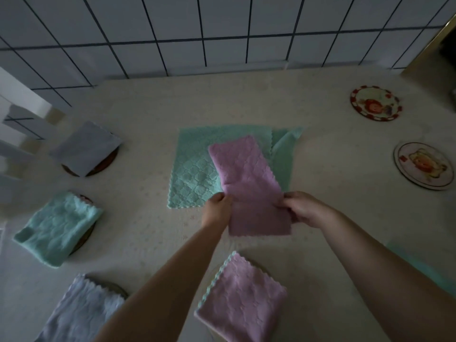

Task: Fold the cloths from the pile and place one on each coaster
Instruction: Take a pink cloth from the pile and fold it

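A: Count of cloths?
B: Six. Four folded, each on a coaster: grey (85, 148), green (58, 228), lavender (79, 314), pink (243, 299). One green cloth (195, 174) lies flat mid-table (333, 218).
A: The sixth?
B: Long pink cloth (246, 183), far end resting on the flat green one. Left hand (216, 209) and right hand (304, 208) pinch its side edges.
A: Bare coasters?
B: Two, far right (375, 102) and (423, 165).

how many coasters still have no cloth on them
2, both at the right side of the table: one far right near the wall, one nearer. Four others already carry folded cloths; more may lie outside the view.
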